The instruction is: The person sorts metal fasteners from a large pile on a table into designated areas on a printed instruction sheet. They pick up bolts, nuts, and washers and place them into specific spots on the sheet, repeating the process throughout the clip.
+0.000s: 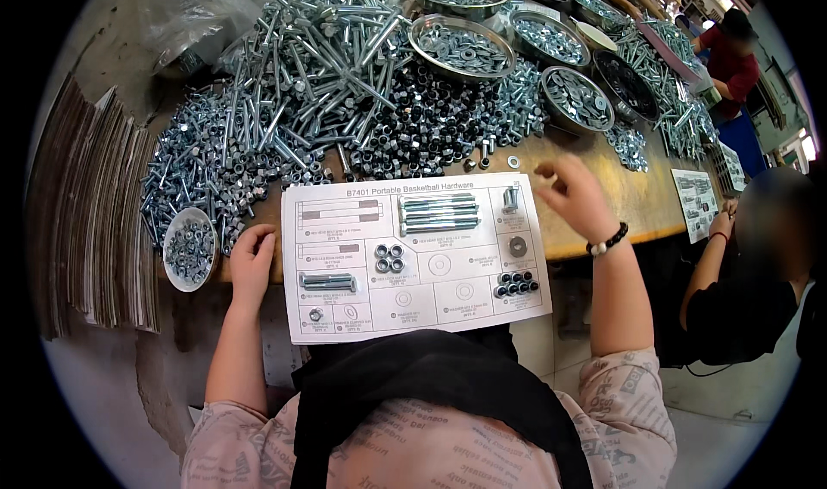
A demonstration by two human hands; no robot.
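A printed parts sheet lies in front of me at the table's near edge, with hardware set on its outlined boxes. Long hex bolts sit side by side near its top, shorter bolts at the left. Silver lock nuts form a small group mid-sheet; dark-ended nuts lie lower right, below a grey washer. My left hand rests beside the sheet's left edge, loosely curled, thumb apart, nothing visible in it. My right hand hovers by the upper right corner, fingers apart and bent, near a loose washer.
Heaped bolts and black-and-silver nuts cover the table beyond the sheet. Metal bowls of washers stand at the back right, a white bowl of nuts at the left. Stacked cardboard is far left. Co-workers sit at right.
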